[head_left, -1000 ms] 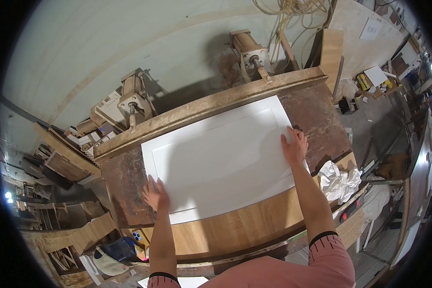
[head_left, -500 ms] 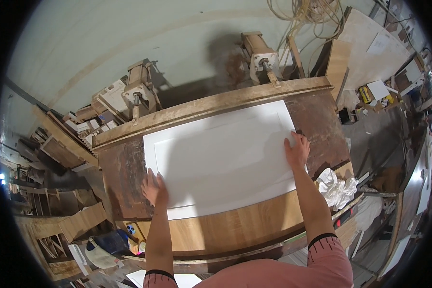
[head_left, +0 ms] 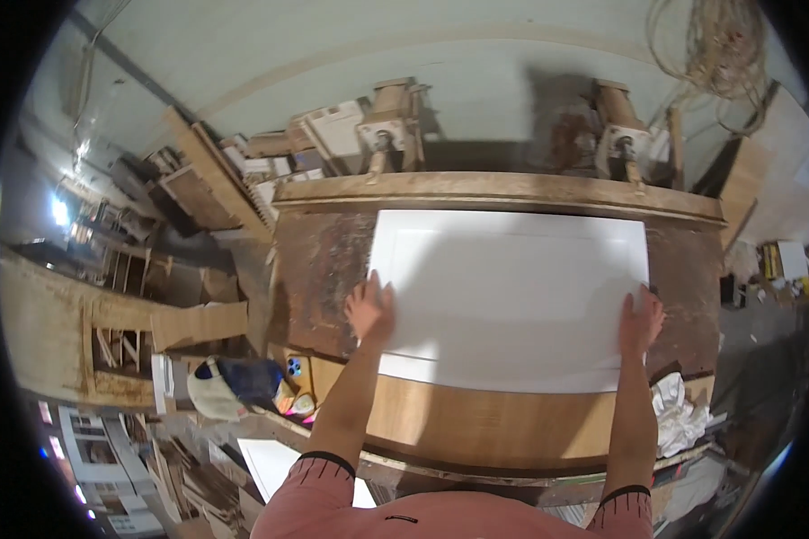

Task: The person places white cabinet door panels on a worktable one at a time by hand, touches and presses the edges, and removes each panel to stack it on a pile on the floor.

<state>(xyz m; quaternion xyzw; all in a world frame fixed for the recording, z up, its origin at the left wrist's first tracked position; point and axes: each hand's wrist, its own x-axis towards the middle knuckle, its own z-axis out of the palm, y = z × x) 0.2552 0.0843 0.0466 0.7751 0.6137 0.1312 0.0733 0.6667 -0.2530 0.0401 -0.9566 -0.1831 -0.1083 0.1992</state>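
A white rectangular panel (head_left: 512,296) with a framed border, like a cabinet door, lies flat on the worktable (head_left: 319,287). My left hand (head_left: 369,310) is at its left edge, thumb toward the face and fingers along the side. At the right edge, my right hand (head_left: 641,322) grips the panel the same way, its fingertips partly hidden. The panel's near part overlaps a wood-grain board (head_left: 494,422) at the front of the table. Its far edge sits close to a long wooden beam (head_left: 512,187).
Two dusty cylinders with rods (head_left: 386,135) stand behind the beam. Crumpled white material (head_left: 679,413) lies at the table's front right. A cap (head_left: 220,386) and a phone (head_left: 295,366) are at the front left. Wood offcuts (head_left: 216,175) lean at the back left.
My view has turned to the left, so the table and panel appear farther right and more level. Both hands stay at the panel's side edges.
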